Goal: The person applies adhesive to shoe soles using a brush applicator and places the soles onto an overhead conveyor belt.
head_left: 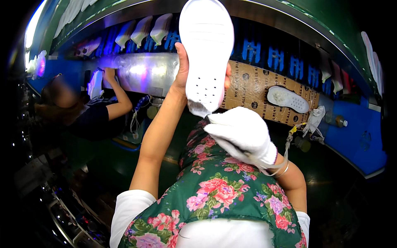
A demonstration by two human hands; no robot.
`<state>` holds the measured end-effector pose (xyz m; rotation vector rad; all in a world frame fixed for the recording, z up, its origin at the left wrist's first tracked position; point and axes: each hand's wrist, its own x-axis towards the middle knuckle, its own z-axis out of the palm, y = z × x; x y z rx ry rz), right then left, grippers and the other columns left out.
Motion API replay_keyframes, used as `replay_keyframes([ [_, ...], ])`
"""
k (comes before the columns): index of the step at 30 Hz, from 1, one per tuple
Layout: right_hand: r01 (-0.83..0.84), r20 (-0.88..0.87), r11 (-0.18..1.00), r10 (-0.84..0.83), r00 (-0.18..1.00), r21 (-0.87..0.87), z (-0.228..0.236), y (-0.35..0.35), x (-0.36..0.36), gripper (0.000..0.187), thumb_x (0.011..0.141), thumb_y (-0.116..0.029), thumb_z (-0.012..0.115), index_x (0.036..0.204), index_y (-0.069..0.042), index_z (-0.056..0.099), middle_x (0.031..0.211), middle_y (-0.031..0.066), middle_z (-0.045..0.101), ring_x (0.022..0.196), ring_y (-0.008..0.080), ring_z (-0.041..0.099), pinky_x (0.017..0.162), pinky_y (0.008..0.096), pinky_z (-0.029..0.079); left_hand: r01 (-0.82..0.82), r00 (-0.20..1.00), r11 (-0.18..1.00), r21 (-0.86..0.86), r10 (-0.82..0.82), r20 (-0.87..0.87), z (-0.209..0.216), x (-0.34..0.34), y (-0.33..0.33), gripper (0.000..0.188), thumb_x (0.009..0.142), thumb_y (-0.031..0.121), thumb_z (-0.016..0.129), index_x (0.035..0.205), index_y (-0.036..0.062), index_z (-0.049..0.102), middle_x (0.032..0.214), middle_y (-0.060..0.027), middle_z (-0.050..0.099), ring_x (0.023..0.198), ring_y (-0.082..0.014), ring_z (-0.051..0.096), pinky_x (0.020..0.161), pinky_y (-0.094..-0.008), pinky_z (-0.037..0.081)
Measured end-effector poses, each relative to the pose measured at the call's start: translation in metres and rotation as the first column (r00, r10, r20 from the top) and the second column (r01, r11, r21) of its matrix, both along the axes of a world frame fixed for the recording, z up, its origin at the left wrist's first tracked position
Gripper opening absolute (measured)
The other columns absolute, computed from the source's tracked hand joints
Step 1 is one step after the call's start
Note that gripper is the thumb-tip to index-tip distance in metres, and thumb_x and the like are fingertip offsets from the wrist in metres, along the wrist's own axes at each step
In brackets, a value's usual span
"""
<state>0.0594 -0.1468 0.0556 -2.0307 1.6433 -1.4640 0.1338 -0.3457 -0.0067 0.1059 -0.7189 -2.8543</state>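
My bare left hand [180, 71] holds up a white shoe sole [206, 53]. Its thumb lies along the left edge, and fingertips show at the right edge. Small holes dot the sole's lower part. In a white knitted glove, my right hand [242, 132] is closed on a brush [199, 108], whose greyish bristles touch the sole's lower end. Most of the brush handle is hidden by the glove. Another light sole [288, 99], also with holes, lies on brown printed cardboard [248, 89] to the right.
A conveyor carrying blue racks [275, 58] and pale shoe parts [161, 29] runs along the far side. At left a co-worker's arm [118, 97] reaches over the metal bench [144, 70]. A small bottle [340, 121] and crumpled white cloth [315, 120] are at right, by a blue surface [359, 142].
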Motion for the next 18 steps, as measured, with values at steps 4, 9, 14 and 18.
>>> replay_keyframes([
  [4,-0.003,0.115,0.998,-0.004,0.993,0.061,0.016,0.004,-0.01,0.032,0.073,-0.006,0.081,0.103,-0.011,0.075,0.097,0.0095,0.073,0.082,0.0256,0.07,0.071,0.0354,0.056,0.128,0.988,0.991,-0.032,-0.125,0.094,-0.001,0.001,-0.004,0.106,0.079,0.09,0.035,0.14,0.0034,0.046,0.098,-0.025,0.068,0.077,-0.0358,0.073,0.06,-0.0437,0.063],
  [9,0.022,-0.098,0.998,-0.016,0.995,0.064,-0.008,0.006,0.0,0.04,0.071,-0.006,0.08,0.11,-0.011,0.072,0.098,0.0113,0.072,0.08,0.0284,0.069,0.07,0.0373,0.055,0.304,0.946,0.952,0.025,-0.305,0.113,-0.002,-0.009,-0.004,0.099,0.086,0.083,0.037,0.146,0.0045,0.04,0.099,-0.0281,0.066,0.076,-0.0388,0.072,0.058,-0.0454,0.063],
  [14,-0.145,0.216,0.981,0.115,0.97,0.129,0.012,-0.003,-0.009,0.028,0.073,-0.005,0.08,0.1,-0.01,0.074,0.092,0.0085,0.072,0.077,0.0269,0.069,0.068,0.0359,0.055,0.305,0.932,0.935,-0.182,-0.254,0.258,0.004,-0.01,-0.005,0.089,0.091,0.075,0.041,0.146,0.0046,0.042,0.103,-0.027,0.066,0.077,-0.0379,0.073,0.059,-0.0503,0.063],
  [18,-0.072,0.065,0.989,0.064,0.996,0.131,0.012,0.002,-0.015,0.031,0.076,-0.003,0.077,0.107,-0.009,0.074,0.096,0.0106,0.073,0.08,0.026,0.07,0.068,0.036,0.056,0.424,0.862,0.868,-0.258,-0.3,0.409,0.014,-0.012,-0.007,0.082,0.096,0.068,0.04,0.146,0.0033,0.044,0.115,-0.0259,0.065,0.092,-0.0358,0.072,0.07,-0.0504,0.062],
])
